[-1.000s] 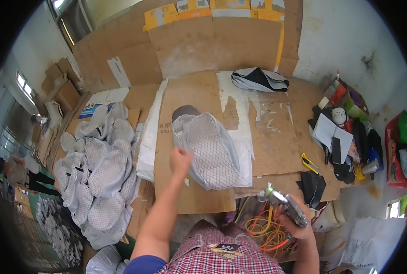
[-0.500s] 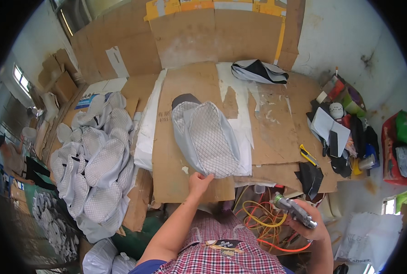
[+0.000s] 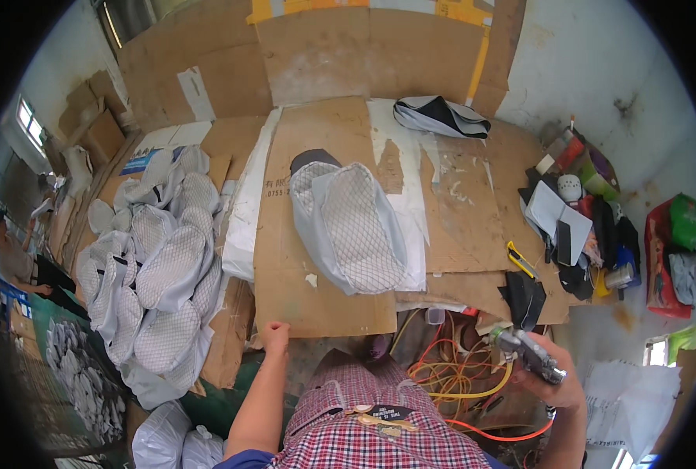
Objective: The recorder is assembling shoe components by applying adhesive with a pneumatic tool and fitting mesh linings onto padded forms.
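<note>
On the brown cardboard of the table lies a light grey quilted fabric piece (image 3: 361, 227), sole-shaped in its middle, with a dark grey part at its far end. My left hand (image 3: 276, 336) is off it, by the cardboard's front edge, its fingers curled in and nothing seen in them. Out to the right, past the table's front edge, my right hand (image 3: 555, 375) grips a metal spray gun (image 3: 529, 353) with an orange hose running from below it.
Several similar grey quilted pieces (image 3: 168, 266) are heaped at the left. A black-and-grey fabric piece (image 3: 441, 117) lies at the back. To the right are a yellow utility knife (image 3: 522, 260), a black scrap (image 3: 523, 300) and assorted small items. Tangled hoses (image 3: 449, 363) hang below the table front.
My left hand has let go of the near edge of the quilted piece and drawn back to the left. The spray gun has shifted slightly right in my right hand.
</note>
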A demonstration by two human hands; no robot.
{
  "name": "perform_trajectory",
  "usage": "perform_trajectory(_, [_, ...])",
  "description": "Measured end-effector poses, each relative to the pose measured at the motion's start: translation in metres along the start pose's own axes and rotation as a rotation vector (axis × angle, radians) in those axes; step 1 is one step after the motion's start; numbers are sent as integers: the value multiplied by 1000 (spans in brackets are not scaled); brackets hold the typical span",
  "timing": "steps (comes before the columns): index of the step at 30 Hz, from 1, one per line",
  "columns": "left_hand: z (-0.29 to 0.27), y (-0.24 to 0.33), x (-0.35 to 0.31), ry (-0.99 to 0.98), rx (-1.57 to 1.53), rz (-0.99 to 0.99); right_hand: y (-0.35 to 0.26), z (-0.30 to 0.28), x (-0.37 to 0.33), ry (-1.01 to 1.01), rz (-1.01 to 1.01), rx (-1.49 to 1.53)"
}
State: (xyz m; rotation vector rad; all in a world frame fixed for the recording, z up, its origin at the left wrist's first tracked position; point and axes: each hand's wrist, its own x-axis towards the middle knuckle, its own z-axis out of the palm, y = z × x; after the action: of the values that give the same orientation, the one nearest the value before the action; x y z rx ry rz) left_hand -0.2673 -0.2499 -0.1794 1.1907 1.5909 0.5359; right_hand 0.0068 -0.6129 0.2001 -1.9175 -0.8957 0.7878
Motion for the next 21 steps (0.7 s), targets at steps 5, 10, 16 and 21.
perform_trajectory(5, [21, 20, -22, -207, -194, -55, 0, 10, 12, -77, -30, 124])
perform_trajectory(10, [87, 77, -78, -411, -249, -15, -11, 9, 28, 94, 23, 301])
perform_trajectory(16, [131, 124, -106, -425, -425, -290, 0, -7, 28, -96, -48, 17])
perform_trajectory(21, [143, 98, -93, -396, -447, -288, -5, -7, 35, 1, 0, 169])
